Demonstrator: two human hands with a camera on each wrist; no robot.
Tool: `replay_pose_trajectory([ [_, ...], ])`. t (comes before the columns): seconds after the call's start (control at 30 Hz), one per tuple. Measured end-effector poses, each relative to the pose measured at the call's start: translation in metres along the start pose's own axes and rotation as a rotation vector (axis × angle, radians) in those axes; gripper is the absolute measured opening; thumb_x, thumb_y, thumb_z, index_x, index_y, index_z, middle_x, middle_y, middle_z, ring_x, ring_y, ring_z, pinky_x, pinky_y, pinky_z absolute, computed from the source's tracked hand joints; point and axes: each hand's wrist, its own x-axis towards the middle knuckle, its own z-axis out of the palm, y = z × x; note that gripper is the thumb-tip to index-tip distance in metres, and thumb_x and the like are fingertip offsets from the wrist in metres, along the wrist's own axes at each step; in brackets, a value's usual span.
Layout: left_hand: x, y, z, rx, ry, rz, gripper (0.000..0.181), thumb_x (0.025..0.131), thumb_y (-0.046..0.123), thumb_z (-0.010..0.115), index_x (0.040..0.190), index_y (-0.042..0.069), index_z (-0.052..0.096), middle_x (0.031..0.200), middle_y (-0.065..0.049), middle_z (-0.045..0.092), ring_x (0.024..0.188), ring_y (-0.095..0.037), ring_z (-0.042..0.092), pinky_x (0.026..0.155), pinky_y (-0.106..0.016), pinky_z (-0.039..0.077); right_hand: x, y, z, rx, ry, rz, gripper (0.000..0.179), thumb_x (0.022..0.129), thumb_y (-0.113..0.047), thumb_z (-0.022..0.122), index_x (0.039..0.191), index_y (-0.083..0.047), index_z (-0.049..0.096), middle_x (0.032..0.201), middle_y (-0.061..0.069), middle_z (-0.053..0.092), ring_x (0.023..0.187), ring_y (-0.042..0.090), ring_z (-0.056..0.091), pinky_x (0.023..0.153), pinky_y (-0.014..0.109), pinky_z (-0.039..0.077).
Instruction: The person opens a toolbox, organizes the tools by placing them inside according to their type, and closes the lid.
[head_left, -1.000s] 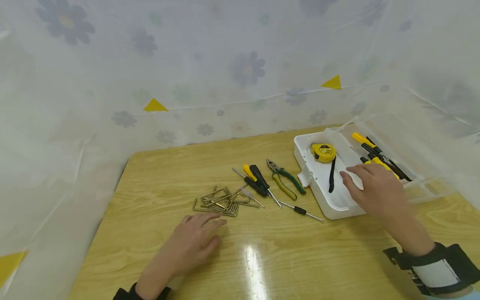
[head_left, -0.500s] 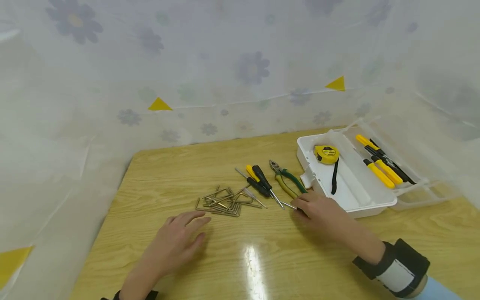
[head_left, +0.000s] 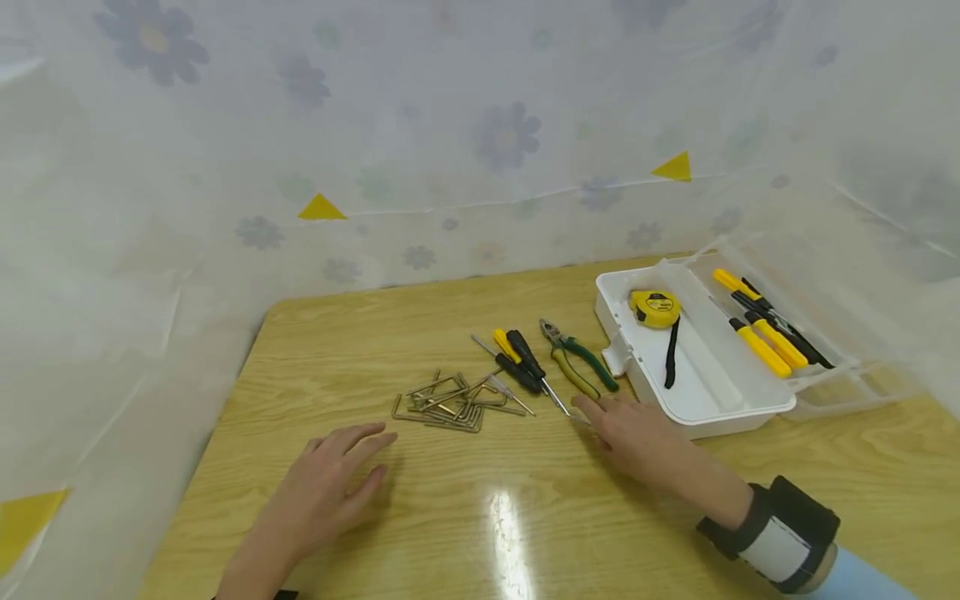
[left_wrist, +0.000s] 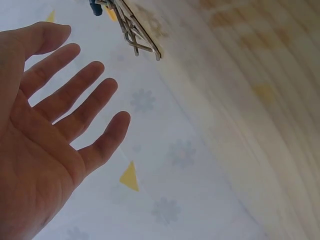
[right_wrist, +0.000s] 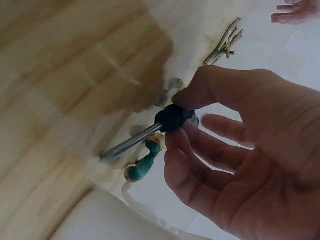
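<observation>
In the right wrist view, thumb and fingers of my right hand [head_left: 637, 437] pinch the black grip of a short double-ended screwdriver [right_wrist: 170, 119], its metal shank slanting toward the wooden table. The head view mostly hides it under the hand. Just beyond lie pliers [head_left: 592, 362] with green and yellow handles. Left of them are several screwdrivers [head_left: 527, 354], black and yellow. My left hand [head_left: 318, 483] hovers low over the table, fingers spread and holding nothing. The pile of L-shaped hex keys [head_left: 474, 421] is ahead of its fingertips.
At the right stands a white toolbox [head_left: 723, 419] with its clear lid folded open. Inside is a yellow tape measure [head_left: 654, 308] with a black strap. Yellow-handled tools [head_left: 761, 350] lie on the lid side. A flowered sheet [head_left: 420, 183] hangs behind the table.
My right hand has moved left from over the toolbox down to the table and taken hold of the double-ended screwdriver. My left hand has drawn back from the hex keys, leftward and nearer.
</observation>
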Motion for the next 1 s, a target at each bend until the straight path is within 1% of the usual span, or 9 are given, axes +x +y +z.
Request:
replay_pose_trajectory([
  [0.1,0.000,0.001,0.000,0.003,0.012,0.009,0.042,0.088,0.019,0.079,0.128,0.017,0.070,0.130,-0.006,0.070,0.116,-0.026,0.068,0.084,-0.052,0.057,-0.002,-0.001,-0.007,0.038,0.039,-0.005,0.072,0.079,0.004,0.076,0.146,-0.011,0.053,0.080,0.001,0.057,0.063,0.009,0.043,0.050,0.020,0.034],
  [0.17,0.000,0.002,0.001,0.003,0.020,0.013,0.042,0.087,0.019,0.079,0.128,0.017,0.070,0.129,-0.006,0.070,0.115,-0.026,0.068,0.083,-0.051,0.057,-0.003,-0.001,-0.013,0.064,0.098,-0.028,0.070,0.079,0.006,0.074,0.144,-0.012,0.055,0.079,-0.002,0.053,0.061,0.006,0.036,0.051,0.019,0.032],
  [0.33,0.003,0.004,0.001,-0.004,0.027,0.020,0.042,0.087,0.019,0.079,0.128,0.017,0.070,0.130,-0.006,0.070,0.114,-0.026,0.068,0.083,-0.050,0.057,-0.005,-0.001,-0.024,0.124,0.264,-0.102,0.040,0.083,0.004,0.076,0.117,-0.010,0.060,0.087,-0.001,0.058,0.063,0.003,0.039,0.052,0.018,0.038],
  [0.5,0.006,0.007,0.000,-0.002,0.016,0.021,0.042,0.088,0.020,0.078,0.129,0.018,0.069,0.131,-0.005,0.070,0.116,-0.025,0.067,0.085,-0.050,0.056,-0.007,0.000,-0.024,0.164,0.349,-0.174,0.037,0.077,0.005,0.083,0.089,-0.013,0.054,0.082,-0.005,0.054,0.065,0.000,0.042,0.052,0.016,0.039],
  [0.57,0.007,0.007,0.000,0.002,0.011,0.020,0.042,0.088,0.020,0.078,0.129,0.018,0.069,0.131,-0.005,0.069,0.117,-0.025,0.067,0.085,-0.050,0.056,-0.009,0.001,-0.023,0.164,0.318,-0.165,0.038,0.076,0.006,0.083,0.081,-0.014,0.052,0.076,-0.007,0.049,0.065,0.000,0.039,0.053,0.016,0.037],
  [0.63,0.007,0.007,0.000,0.004,0.008,0.019,0.041,0.088,0.020,0.078,0.129,0.017,0.070,0.131,-0.006,0.070,0.117,-0.025,0.067,0.086,-0.050,0.057,-0.012,0.002,-0.022,0.160,0.244,-0.112,0.033,0.077,0.005,0.082,0.080,-0.014,0.056,0.076,-0.008,0.052,0.066,0.002,0.045,0.054,0.019,0.041],
  [0.73,0.006,0.007,0.001,0.010,0.005,0.021,0.041,0.088,0.021,0.078,0.128,0.017,0.070,0.131,-0.006,0.070,0.116,-0.025,0.067,0.085,-0.050,0.057,-0.016,0.006,-0.021,0.166,0.098,-0.017,0.020,0.081,0.004,0.080,0.089,-0.010,0.067,0.081,-0.003,0.063,0.072,0.009,0.058,0.060,0.025,0.050],
  [0.8,0.006,0.006,0.001,0.011,0.005,0.022,0.041,0.088,0.021,0.078,0.129,0.017,0.070,0.131,-0.006,0.070,0.116,-0.026,0.068,0.085,-0.050,0.057,-0.018,0.009,-0.020,0.171,0.024,0.007,0.020,0.082,0.006,0.078,0.097,-0.006,0.072,0.085,0.003,0.069,0.075,0.014,0.064,0.063,0.028,0.054],
  [1.0,0.005,0.005,0.002,0.006,0.016,0.024,0.041,0.088,0.021,0.078,0.128,0.018,0.070,0.130,-0.006,0.070,0.115,-0.026,0.068,0.085,-0.049,0.057,-0.021,0.016,-0.016,0.170,-0.085,0.026,0.022,0.079,0.006,0.078,0.098,-0.004,0.074,0.081,0.003,0.072,0.068,0.006,0.058,0.058,0.024,0.048],
])
